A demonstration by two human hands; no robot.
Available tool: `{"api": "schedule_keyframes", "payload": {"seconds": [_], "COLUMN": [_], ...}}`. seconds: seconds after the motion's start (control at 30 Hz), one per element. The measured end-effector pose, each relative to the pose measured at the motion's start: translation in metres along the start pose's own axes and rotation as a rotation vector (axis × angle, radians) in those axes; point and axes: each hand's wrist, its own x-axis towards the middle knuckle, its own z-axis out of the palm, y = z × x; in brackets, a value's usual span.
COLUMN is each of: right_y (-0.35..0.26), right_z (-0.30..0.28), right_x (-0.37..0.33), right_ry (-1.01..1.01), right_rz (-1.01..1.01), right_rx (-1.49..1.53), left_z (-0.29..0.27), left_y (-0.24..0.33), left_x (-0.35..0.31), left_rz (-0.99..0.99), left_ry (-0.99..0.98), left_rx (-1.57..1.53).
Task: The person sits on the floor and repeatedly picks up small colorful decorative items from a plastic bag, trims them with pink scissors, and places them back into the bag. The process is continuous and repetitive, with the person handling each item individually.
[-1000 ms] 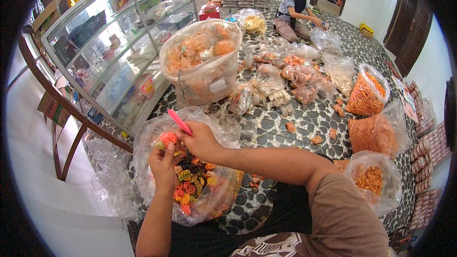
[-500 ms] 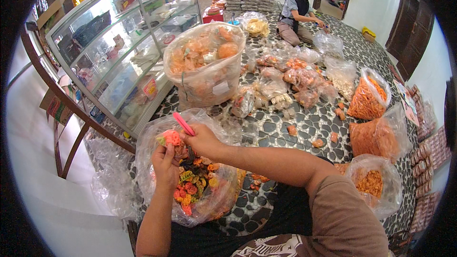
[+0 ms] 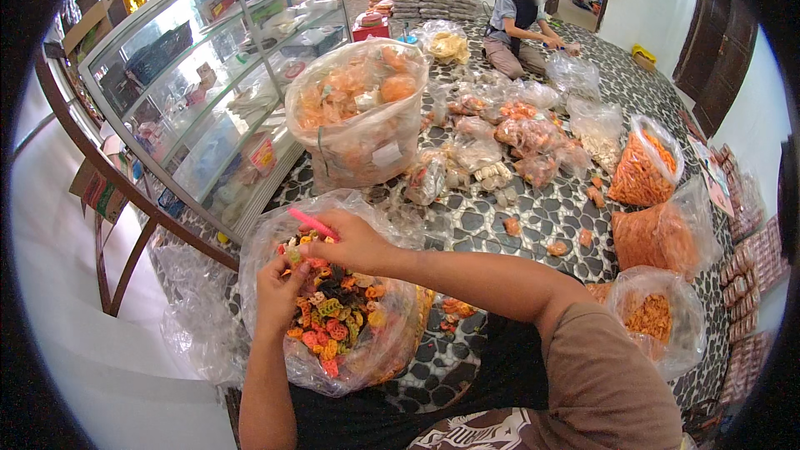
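Observation:
In front of me stands a large open clear plastic bag (image 3: 262,229) full of colourful crackers (image 3: 333,329), red, orange, yellow, green and dark brown. Both my hands are over its mouth, fingertips close together. My right hand (image 3: 354,243) is closed around a slim pink stick-shaped thing (image 3: 312,223), whose kind I cannot make out. My left hand (image 3: 277,290) is pinched just beside the right fingertips, among the crackers. What sits between its fingers is hidden.
A big sack of orange packets (image 3: 358,150) stands ahead beside a glass display cabinet (image 3: 208,75). Filled bags (image 3: 533,137) lie across the pebble-patterned floor. Open bags of orange snacks (image 3: 646,171) line the right. A co-worker (image 3: 521,29) sits at the back handling something.
Both hands have dropped slightly toward the crackers, and the pink-red piece held up between them no longer shows. The pink stick tilts flatter. The co-worker's hands have shifted a little.

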Motion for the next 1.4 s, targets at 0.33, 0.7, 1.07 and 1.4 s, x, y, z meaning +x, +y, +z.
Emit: {"api": "schedule_keyframes", "payload": {"seconds": [0.33,0.7,1.07,1.4], "right_y": [0.005,0.008,0.000,0.011], "right_z": [0.005,0.004,-0.001,0.002], "right_x": [0.005,0.004,0.000,0.004], "right_ry": [-0.030,-0.016,0.071,0.106], "right_rz": [-0.066,-0.094,-0.042,0.008], "right_rx": [-0.211,-0.133,-0.193,-0.052], "left_z": [-0.004,-0.015,-0.006,-0.005], "left_y": [-0.003,-0.015,-0.011,-0.022], "left_x": [-0.002,0.005,0.003,0.010], "left_rz": [0.106,0.245,0.176,0.096], "left_ry": [0.088,0.104,0.216,0.392], "left_rx": [0.057,0.041,-0.146,-0.414]}}
